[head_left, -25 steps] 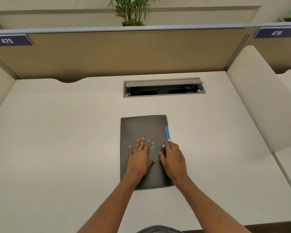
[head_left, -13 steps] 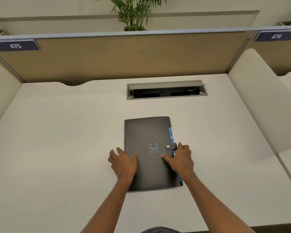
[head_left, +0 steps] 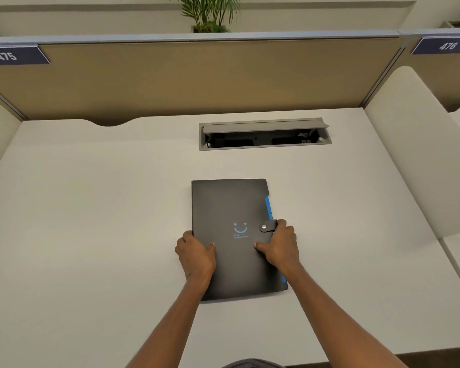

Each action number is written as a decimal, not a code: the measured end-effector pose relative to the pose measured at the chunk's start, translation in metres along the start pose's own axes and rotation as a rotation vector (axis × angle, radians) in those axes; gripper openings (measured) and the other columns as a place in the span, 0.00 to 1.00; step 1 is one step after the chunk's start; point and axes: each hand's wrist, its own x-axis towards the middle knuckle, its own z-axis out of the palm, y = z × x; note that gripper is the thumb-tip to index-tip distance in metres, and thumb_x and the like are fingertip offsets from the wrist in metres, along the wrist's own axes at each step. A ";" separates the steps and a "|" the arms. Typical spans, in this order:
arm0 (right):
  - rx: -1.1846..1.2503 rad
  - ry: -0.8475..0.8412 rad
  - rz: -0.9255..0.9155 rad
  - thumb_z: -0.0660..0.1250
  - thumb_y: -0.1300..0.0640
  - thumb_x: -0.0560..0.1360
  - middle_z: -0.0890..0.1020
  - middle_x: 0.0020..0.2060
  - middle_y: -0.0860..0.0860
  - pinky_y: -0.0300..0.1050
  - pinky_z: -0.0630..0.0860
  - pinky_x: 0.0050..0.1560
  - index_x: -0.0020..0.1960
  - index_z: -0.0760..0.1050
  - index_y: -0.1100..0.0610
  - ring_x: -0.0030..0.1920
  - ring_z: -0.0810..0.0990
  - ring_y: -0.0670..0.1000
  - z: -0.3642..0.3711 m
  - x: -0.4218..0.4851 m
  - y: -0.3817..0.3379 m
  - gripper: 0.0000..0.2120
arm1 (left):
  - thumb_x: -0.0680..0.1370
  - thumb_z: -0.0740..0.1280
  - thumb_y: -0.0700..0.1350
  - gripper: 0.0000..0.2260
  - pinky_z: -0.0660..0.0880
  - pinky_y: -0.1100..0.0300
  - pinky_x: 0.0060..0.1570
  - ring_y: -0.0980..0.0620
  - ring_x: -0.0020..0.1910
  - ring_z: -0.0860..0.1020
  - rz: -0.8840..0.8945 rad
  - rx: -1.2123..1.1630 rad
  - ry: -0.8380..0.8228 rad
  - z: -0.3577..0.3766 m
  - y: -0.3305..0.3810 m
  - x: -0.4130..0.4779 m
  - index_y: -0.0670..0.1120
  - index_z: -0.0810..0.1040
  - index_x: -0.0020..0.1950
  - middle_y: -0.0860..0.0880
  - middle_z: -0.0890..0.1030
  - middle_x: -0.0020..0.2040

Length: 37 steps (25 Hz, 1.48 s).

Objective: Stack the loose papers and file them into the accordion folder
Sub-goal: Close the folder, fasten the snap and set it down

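Observation:
A black accordion folder (head_left: 231,208) lies flat and closed on the white desk (head_left: 91,221), its snap strap fastened over the right edge beside a blue smiley print. A blue tab shows along that right edge. My left hand (head_left: 195,254) grips the folder's left edge, thumb on the cover. My right hand (head_left: 280,244) grips the right edge just below the strap, thumb on the cover. No loose papers are in view.
An open grey cable tray (head_left: 264,135) is set into the desk behind the folder. A tan partition (head_left: 197,78) closes the back, with labels 475 and 476. A cream side divider (head_left: 414,160) stands on the right. A plant (head_left: 210,14) rises behind the partition.
Both hands slid off the folder's cover outward to its left and right edges and now grip them. The smiley print and strap became uncovered.

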 end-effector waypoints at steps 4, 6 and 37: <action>0.005 0.048 -0.065 0.81 0.52 0.67 0.75 0.62 0.56 0.50 0.76 0.55 0.68 0.68 0.56 0.63 0.74 0.58 0.017 -0.005 -0.033 0.35 | 0.74 0.77 0.41 0.26 0.73 0.43 0.65 0.36 0.65 0.72 0.006 -0.014 0.068 -0.024 -0.005 0.021 0.37 0.72 0.68 0.36 0.76 0.64; 0.019 0.053 -0.099 0.80 0.52 0.67 0.74 0.61 0.55 0.50 0.77 0.54 0.68 0.67 0.55 0.63 0.74 0.57 0.028 -0.005 -0.056 0.35 | 0.74 0.77 0.41 0.26 0.73 0.43 0.65 0.35 0.65 0.71 0.003 -0.011 0.102 -0.041 -0.008 0.037 0.37 0.72 0.68 0.36 0.76 0.64; 0.003 0.009 -0.178 0.80 0.55 0.72 0.73 0.67 0.59 0.50 0.78 0.59 0.72 0.64 0.60 0.67 0.74 0.59 0.126 0.148 -0.307 0.36 | 0.72 0.79 0.44 0.23 0.79 0.42 0.58 0.34 0.56 0.81 0.090 0.145 0.074 -0.153 0.020 0.351 0.35 0.79 0.62 0.35 0.82 0.59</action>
